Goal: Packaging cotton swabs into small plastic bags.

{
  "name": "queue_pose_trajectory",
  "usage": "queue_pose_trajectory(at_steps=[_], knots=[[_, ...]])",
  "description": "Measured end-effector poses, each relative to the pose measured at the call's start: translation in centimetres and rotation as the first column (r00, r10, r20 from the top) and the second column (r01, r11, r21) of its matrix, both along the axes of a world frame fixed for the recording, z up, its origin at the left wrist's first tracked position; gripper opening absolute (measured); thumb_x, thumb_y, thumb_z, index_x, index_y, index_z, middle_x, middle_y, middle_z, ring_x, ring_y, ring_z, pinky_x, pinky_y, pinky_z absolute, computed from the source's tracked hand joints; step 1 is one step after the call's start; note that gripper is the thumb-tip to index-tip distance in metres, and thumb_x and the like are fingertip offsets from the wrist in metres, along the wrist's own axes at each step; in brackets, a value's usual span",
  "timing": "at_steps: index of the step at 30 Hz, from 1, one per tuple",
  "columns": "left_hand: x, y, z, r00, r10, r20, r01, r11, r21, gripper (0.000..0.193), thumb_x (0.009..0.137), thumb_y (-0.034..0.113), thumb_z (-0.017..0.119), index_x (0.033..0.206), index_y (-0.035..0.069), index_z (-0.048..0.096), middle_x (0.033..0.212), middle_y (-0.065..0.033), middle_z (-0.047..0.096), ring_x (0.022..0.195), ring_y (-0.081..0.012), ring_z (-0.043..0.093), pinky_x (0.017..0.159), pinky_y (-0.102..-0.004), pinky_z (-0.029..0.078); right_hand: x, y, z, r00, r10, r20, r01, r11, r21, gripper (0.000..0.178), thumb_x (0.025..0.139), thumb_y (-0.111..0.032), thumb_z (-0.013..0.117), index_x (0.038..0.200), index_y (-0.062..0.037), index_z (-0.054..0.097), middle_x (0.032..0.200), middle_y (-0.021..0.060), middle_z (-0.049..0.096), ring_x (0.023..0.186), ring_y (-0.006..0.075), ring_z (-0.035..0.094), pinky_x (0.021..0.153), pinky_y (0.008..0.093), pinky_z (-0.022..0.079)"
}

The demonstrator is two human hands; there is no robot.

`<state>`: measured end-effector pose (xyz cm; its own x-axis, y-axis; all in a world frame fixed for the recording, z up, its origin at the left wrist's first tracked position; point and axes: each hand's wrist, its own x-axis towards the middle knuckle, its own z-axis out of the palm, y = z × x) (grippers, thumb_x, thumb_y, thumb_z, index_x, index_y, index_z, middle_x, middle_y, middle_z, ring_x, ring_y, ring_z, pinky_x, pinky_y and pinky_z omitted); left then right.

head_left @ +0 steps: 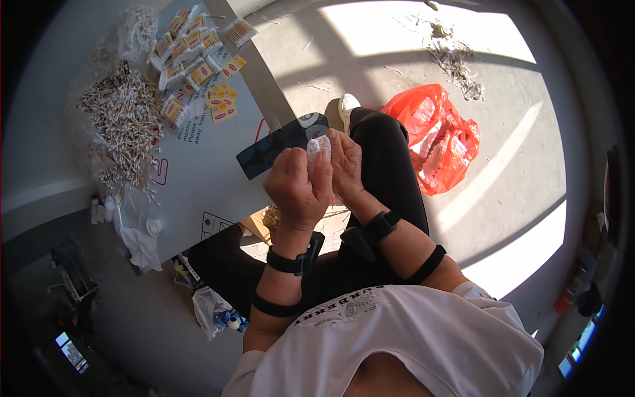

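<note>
From my end of the feed I watch both hands meet above the lap, just off the edge of the grey table (pixel 215 172), with a small packet of cotton swabs (pixel 318 147) caught between them. The left hand (pixel 295 185) is curled into a loose fist, its thumb pressed along the packet's near face; the right hand (pixel 346 164) pinches the far upper edge between thumb and bent forefinger, other fingers folded in. I judge the step in hand to be closing or evening up this one packet, though the hands cover too much for me to tell which. As I read it, the next move calls for a steady left grip while the right fingertips work along the top edge, pressing lightly so the thin sticks don't bend. The packet stands nearly upright in my view, its long axis running away from the wearer's chest, with the pale end pointing outward and the lower end sunk behind the left thumb. On the table, well apart from the hands, lie a heap of loose swabs (pixel 122 122), filled packets (pixel 188 49) and yellow cards (pixel 222 102); a red bag (pixel 456 155) sits on the floor to the right
</note>
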<state>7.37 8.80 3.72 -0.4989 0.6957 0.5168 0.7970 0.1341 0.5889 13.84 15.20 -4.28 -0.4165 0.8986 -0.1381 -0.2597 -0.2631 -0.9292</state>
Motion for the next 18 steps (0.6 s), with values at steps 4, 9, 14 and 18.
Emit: queue_pose_trajectory(at_steps=[4,9,14,18], knots=[[-0.8,0.0,0.9,0.965,0.001,0.263,0.016,0.998,-0.061,0.032,0.087,0.025,0.068,0.072,0.004,0.049,0.063,-0.0114,0.052,0.054,-0.0266,0.055,0.049,-0.0335,0.044,0.4,0.4,0.2,0.998,-0.002,0.069,-0.006,0.994,0.114,0.036,0.102,-0.024,0.050,0.075,-0.0002,0.054,0.061,-0.0009,0.047,0.060,0.0051,0.038,0.052,0.0264,0.036],[-3.4,-0.3,-1.5,0.827,0.047,0.560,0.025,0.992,-0.120,0.027,0.090,0.018,0.066,0.075,0.000,0.053,0.059,-0.0086,0.054,0.048,-0.0189,0.049,0.049,-0.0291,0.042,0.1,1.2,-0.2,0.988,0.015,0.155,-0.044,0.981,0.188,0.038,0.101,-0.026,0.052,0.071,-0.0031,0.050,0.065,-0.0048,0.048,0.063,0.0022,0.038,0.051,0.0234,0.033],[-4.6,-0.7,-5.5,0.883,0.221,0.413,-0.139,0.966,-0.219,0.017,0.094,0.016,0.057,0.096,0.000,0.054,0.095,-0.0137,0.060,0.081,-0.0235,0.058,0.073,-0.0342,0.047,-1.1,0.8,-1.3,0.790,-0.122,0.600,-0.131,0.923,0.361,0.035,0.092,-0.029,0.063,0.074,-0.0007,0.054,0.060,0.0196,0.055,0.053,0.0332,0.057,0.050,0.0395,0.042],[-3.5,1.6,-6.2,0.944,-0.006,0.331,-0.043,0.989,0.141,0.031,0.099,0.016,0.046,0.126,0.000,0.045,0.135,-0.0168,0.046,0.124,-0.0303,0.046,0.104,-0.0400,0.037,-1.2,0.5,-1.2,0.763,-0.097,0.639,-0.129,0.946,0.298,0.035,0.089,-0.029,0.066,0.071,-0.0022,0.052,0.063,0.0220,0.057,0.062,0.0406,0.060,0.050,0.0445,0.044]])
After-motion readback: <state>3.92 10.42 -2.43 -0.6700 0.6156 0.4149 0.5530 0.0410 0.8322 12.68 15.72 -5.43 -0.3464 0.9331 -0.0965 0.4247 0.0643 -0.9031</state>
